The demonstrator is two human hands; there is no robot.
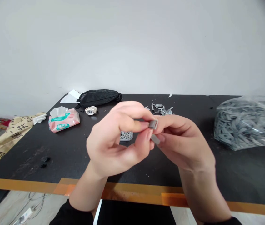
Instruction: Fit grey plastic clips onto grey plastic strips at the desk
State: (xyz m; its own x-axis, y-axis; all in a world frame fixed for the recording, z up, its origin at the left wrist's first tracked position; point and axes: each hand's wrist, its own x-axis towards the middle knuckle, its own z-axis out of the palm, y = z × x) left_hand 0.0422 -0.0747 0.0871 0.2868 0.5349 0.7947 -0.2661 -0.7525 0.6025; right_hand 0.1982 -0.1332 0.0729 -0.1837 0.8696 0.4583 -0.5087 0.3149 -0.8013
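Observation:
Above the table my left hand [120, 140] and my right hand [186, 143] meet, fingertips close together. Between their fingertips is a small grey piece [153, 124], with a slotted or recessed end facing me. My left thumb and fingers are closed on it. A flat grey strip end [155, 139] sticks out by my right thumb, and the right fingers are pinched round it. Whether the two grey parts are one piece is hidden by the fingers. Behind my left hand, partly covered, stands a clear tub [126, 135] of small pale grey parts.
Loose curved grey strips [162, 109] lie beyond my hands. A clear bag [247, 122] full of grey strips sits at right. Tissues [64, 119], a white watch [91, 110] and a black pouch [99, 97] are at left. Orange-brown tape [132, 191] runs along the table's front edge.

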